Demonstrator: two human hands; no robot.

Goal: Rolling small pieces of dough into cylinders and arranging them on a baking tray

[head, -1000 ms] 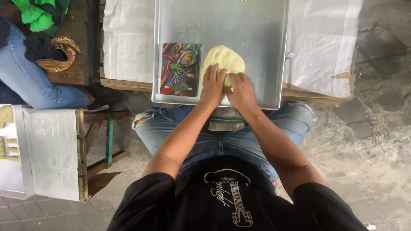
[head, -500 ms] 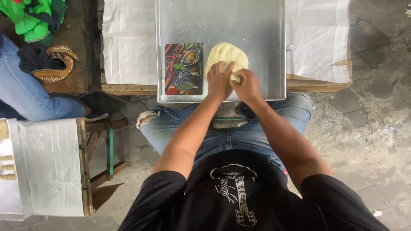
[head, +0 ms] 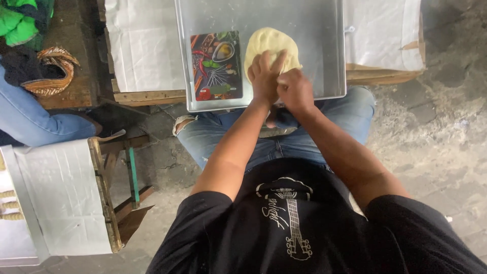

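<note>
A pale yellow flattened round of dough (head: 271, 44) lies in a large metal tray (head: 324, 45) on a low table. My left hand (head: 265, 75) presses flat on the near edge of the dough, fingers spread forward. My right hand (head: 294, 89) is curled beside it, knuckles against the dough's near right rim. A small rectangular board with a colourful picture of vegetables and spices (head: 217, 66) sits in the tray just left of the dough.
White paper (head: 144, 43) covers the wooden table on both sides of the tray. Another person's leg in jeans (head: 35, 122) and a woven item (head: 50, 68) are at the left. A paper-covered wooden stand (head: 66, 195) is at lower left. The floor is concrete.
The view has shifted slightly. Both hands have stayed on the near edge of the dough, working it; the dough looks a bit wider and my right hand has curled more.
</note>
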